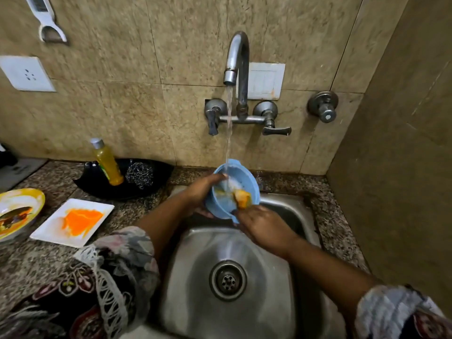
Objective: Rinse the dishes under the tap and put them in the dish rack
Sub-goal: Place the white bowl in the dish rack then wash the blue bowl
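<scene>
A light blue bowl [241,178] is held tilted over the steel sink [274,241], under the running stream from the tap [238,59]. My left hand [203,192] grips the bowl by its left rim. My right hand [264,226] presses an orange-yellow sponge [243,198] against the inside of the bowl. On the counter to the left lie a white square plate [49,231] smeared with orange residue and a yellow-rimmed bowl [14,211] with food remains. No dish rack is in view.
A black tray [97,182] behind the sink's left corner holds a yellow dish soap bottle [107,165] and a steel scrubber [139,176]. Tap handles [276,130] jut from the tiled wall. A side wall stands close on the right. The drain [228,280] is uncovered.
</scene>
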